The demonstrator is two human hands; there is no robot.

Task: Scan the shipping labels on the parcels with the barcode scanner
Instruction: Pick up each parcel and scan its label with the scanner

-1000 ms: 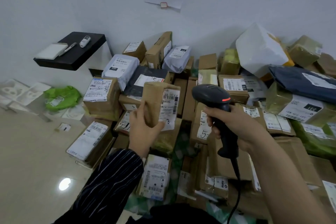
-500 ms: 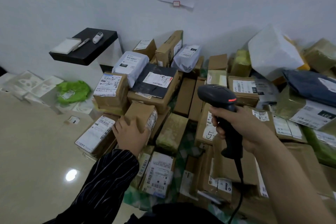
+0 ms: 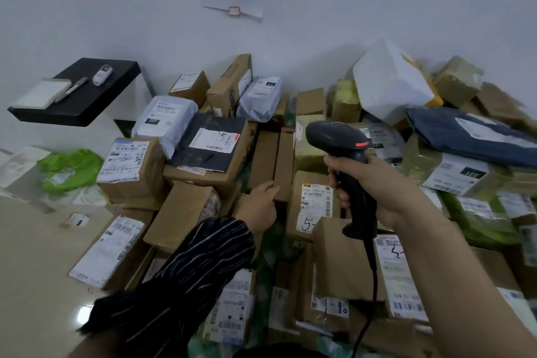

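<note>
A heap of parcels covers the floor against the wall. My right hand [image 3: 374, 189] grips the black barcode scanner [image 3: 340, 139] by its handle and holds it above the pile, head pointing left, its cable hanging down. My left hand [image 3: 260, 205], in a striped sleeve, reaches into the middle of the heap; its fingertips touch the near end of a long narrow brown box [image 3: 283, 163] and hold nothing. The small brown parcel [image 3: 181, 213] lies on the pile to the left of that hand, its label on its right side. A labelled box marked "5" [image 3: 315, 203] sits under the scanner.
A black shelf [image 3: 84, 96] with a white pad and small devices juts from the wall at left. A green bag [image 3: 69, 168] and white foam pieces lie below it. Bare tiled floor [image 3: 35, 270] is at lower left. A white bag [image 3: 389, 81] and a dark blue mailer [image 3: 465, 134] top the right side.
My left hand set the small brown parcel down on the left of the pile, let go of it and reached right to the long narrow box. The scanner stayed roughly level.
</note>
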